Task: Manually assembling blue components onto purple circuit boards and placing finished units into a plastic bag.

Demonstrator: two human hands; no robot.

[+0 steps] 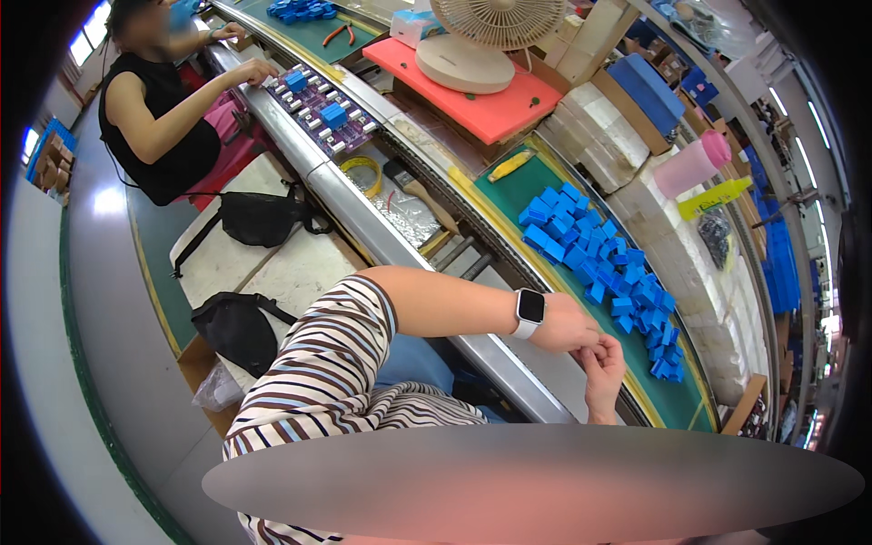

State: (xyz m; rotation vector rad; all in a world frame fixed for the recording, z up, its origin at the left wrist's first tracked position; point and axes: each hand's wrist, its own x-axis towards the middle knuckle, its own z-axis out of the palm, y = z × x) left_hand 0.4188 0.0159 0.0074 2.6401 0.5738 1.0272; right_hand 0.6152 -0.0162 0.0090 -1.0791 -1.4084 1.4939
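Observation:
My left hand (565,325), with a white-strapped smartwatch (529,311) on its wrist, reaches over the metal rail of the work line. Its fingers are curled and meet those of my right hand (603,372), which is pinched closed just below. Whatever lies between the fingertips, if anything, is too small or hidden to make out. Beyond both hands, a heap of small blue block-shaped parts (595,259) spreads over a green mat (509,193). The nearest blocks lie a short way to the right of my fingers.
To the far left, a co-worker (168,113) reaches toward a purple circuit board (325,107) with blue blocks on it. A yellow tape roll (361,176) and a brush (422,195) lie in the line's recess. A fan (495,18) and pink bottle (692,165) stand behind.

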